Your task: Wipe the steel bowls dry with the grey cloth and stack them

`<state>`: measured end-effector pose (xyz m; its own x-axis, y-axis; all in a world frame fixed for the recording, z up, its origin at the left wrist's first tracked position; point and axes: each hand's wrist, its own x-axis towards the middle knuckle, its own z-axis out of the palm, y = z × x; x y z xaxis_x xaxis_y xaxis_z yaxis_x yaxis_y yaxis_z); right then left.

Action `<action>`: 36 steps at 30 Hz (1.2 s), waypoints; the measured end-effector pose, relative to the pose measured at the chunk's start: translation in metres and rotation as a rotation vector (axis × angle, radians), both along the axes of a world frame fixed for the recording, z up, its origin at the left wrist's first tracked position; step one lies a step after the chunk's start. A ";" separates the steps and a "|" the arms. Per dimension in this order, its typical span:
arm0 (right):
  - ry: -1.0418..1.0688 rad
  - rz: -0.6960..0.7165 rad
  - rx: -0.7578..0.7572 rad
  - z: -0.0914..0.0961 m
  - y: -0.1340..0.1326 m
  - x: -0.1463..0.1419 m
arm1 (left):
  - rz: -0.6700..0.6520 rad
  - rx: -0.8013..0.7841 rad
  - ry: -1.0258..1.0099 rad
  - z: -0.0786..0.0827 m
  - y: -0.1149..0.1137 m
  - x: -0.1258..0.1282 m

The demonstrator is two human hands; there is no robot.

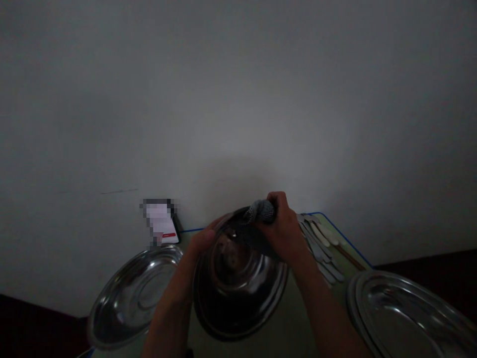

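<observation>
A shiny metal bowl (238, 318) is tilted up in front of me, its inside facing me. My left hand (204, 239) is closed on its upper left rim. In my right hand (283, 229) a bunched grey cloth (261, 211) is gripped, pressed at the bowl's upper rim, with part of it hanging inside. The fingertips of my right hand are partly hidden by the cloth. Beyond my right wrist lie several pieces of metal cutlery (324, 258).
A metal basin (122, 298) stands on the left of the green table (290, 333). Stacked metal basins (406, 308) sit at the right. A phone (162, 219) leans against the wall (238, 109) behind. Wooden chopsticks (350, 256) lie beside the cutlery.
</observation>
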<state>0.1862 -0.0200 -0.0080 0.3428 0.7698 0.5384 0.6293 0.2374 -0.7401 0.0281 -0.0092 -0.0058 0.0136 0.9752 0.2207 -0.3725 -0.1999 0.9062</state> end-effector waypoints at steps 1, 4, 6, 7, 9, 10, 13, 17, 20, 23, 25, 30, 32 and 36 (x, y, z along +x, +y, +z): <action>0.041 -0.029 -0.008 -0.005 0.004 -0.003 | -0.056 -0.036 -0.018 0.004 0.003 -0.002; 0.131 -0.089 -0.092 -0.022 0.015 -0.014 | -0.070 -0.108 -0.061 0.013 0.009 -0.010; 0.136 -0.094 -0.147 -0.030 0.019 -0.018 | 0.017 -0.123 -0.087 0.014 0.011 -0.013; 0.123 -0.085 -0.162 -0.034 0.021 -0.018 | 0.039 -0.125 -0.100 0.013 0.011 -0.015; 0.077 -0.060 -0.182 -0.038 0.021 -0.014 | 0.003 -0.109 -0.100 0.012 0.010 -0.018; 0.050 -0.048 -0.188 -0.039 0.021 -0.010 | -0.048 -0.110 -0.080 0.012 0.008 -0.019; -0.029 -0.061 -0.196 -0.038 0.020 0.004 | -0.152 -0.171 0.071 0.013 0.004 -0.025; -0.082 -0.101 -0.126 -0.032 0.018 0.011 | -0.071 -0.177 0.454 0.012 0.001 -0.028; -0.116 -0.061 -0.047 -0.028 0.018 0.006 | -0.099 -0.057 0.580 0.008 0.003 -0.027; -0.217 0.038 -0.056 -0.028 0.017 -0.003 | -0.195 0.036 0.610 0.004 0.004 -0.026; -0.271 0.092 -0.078 -0.028 0.017 -0.008 | -0.220 0.045 0.606 0.004 0.004 -0.027; -0.214 0.028 -0.026 -0.020 0.013 -0.012 | -0.202 -0.038 0.492 0.008 0.008 -0.043; -0.124 -0.044 0.003 -0.016 0.011 -0.013 | -0.099 -0.024 0.391 0.009 0.011 -0.049; 0.098 -0.047 -0.109 -0.018 0.011 -0.027 | 0.295 0.075 0.166 0.000 0.015 -0.046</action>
<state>0.1593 -0.0087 -0.0255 0.4263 0.8038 0.4148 0.5614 0.1245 -0.8181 -0.0183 0.0053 -0.0060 -0.2246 0.9236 0.3106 -0.1377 -0.3456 0.9282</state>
